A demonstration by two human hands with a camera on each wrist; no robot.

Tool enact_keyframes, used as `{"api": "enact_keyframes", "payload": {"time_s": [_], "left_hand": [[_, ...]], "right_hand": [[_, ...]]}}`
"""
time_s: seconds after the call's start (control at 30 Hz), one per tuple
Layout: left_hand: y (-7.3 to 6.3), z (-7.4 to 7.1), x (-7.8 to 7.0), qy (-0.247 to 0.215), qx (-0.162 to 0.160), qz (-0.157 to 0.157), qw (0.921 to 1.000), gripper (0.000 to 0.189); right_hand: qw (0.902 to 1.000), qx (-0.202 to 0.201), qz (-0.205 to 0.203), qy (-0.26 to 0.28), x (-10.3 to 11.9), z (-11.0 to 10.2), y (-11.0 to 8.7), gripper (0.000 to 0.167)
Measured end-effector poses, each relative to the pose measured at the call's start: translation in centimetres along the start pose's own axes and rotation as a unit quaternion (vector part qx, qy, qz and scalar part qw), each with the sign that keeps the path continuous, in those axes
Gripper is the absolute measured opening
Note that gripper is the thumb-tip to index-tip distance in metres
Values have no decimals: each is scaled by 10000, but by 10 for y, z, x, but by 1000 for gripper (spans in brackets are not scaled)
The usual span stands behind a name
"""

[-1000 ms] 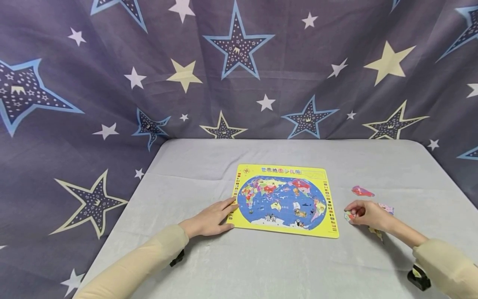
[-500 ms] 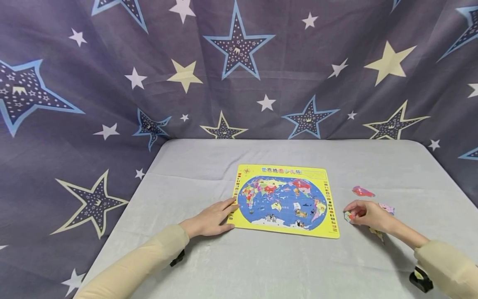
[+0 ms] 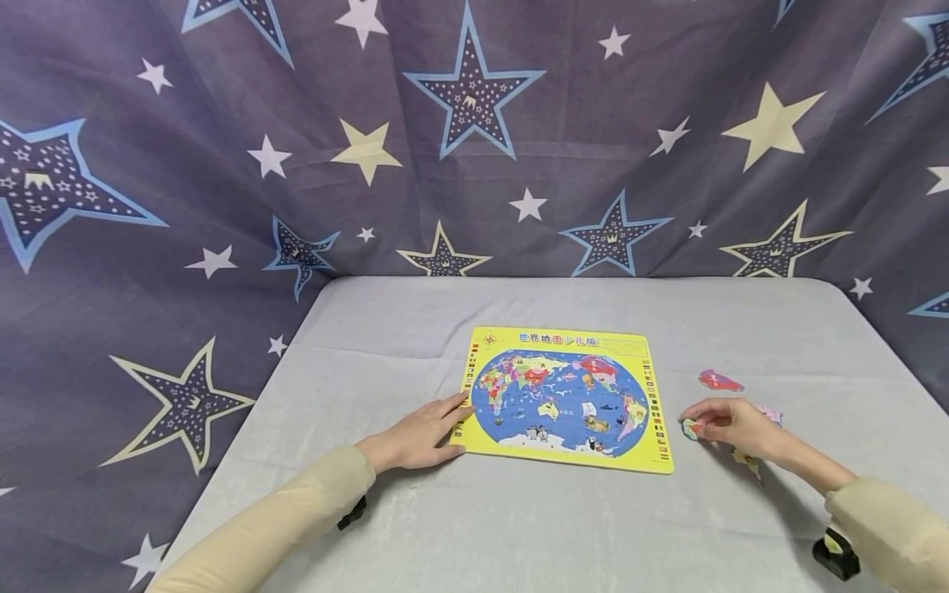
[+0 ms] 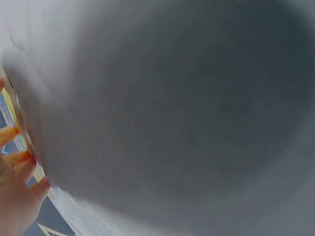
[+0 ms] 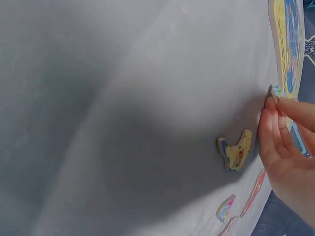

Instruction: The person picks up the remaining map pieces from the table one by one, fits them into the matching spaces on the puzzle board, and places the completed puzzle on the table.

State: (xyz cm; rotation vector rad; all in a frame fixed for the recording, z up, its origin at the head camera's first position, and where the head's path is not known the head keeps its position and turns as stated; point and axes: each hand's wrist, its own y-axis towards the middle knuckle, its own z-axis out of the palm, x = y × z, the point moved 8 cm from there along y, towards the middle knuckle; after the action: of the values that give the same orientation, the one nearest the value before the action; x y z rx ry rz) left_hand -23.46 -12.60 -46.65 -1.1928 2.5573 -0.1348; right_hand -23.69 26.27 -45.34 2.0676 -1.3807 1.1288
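A yellow-bordered world map puzzle board [image 3: 567,461] lies flat on the table. My left hand [image 3: 415,432] rests at its left edge, fingers spread and fairly straight, fingertips on the border. Just right of the board, my right hand [image 3: 734,427] pinches a small puzzle piece [image 3: 693,428], printed green and red, between thumb and fingers. In the right wrist view that piece [image 5: 278,92] stands on edge at the fingertips, partly covered by the thumb. A yellow puzzle piece [image 5: 236,151] lies on the cloth near this hand.
A red puzzle piece [image 3: 721,380] lies beyond the right hand, and a pink one [image 3: 771,413] is partly hidden behind it. Grey cloth [image 3: 549,527] covers the table. A dark curtain [image 3: 474,189] with stars hangs behind.
My right hand has shifted very slightly left and tilted the pinched puzzle piece a little, covering more of the pink one behind. The left hand and the board have stayed put.
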Motion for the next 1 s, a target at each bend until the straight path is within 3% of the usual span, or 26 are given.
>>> {"api": "enact_keyframes", "payload": {"time_s": [0.63,1.0], "left_hand": [[1,1,1,39,1,-18,10000,61],[1,1,1,0,-33,-21,10000,62]], "right_hand": [[9997,-70,-207,79,20,-1,15,26],[9986,174,-275,418,32,9,29,29]]}}
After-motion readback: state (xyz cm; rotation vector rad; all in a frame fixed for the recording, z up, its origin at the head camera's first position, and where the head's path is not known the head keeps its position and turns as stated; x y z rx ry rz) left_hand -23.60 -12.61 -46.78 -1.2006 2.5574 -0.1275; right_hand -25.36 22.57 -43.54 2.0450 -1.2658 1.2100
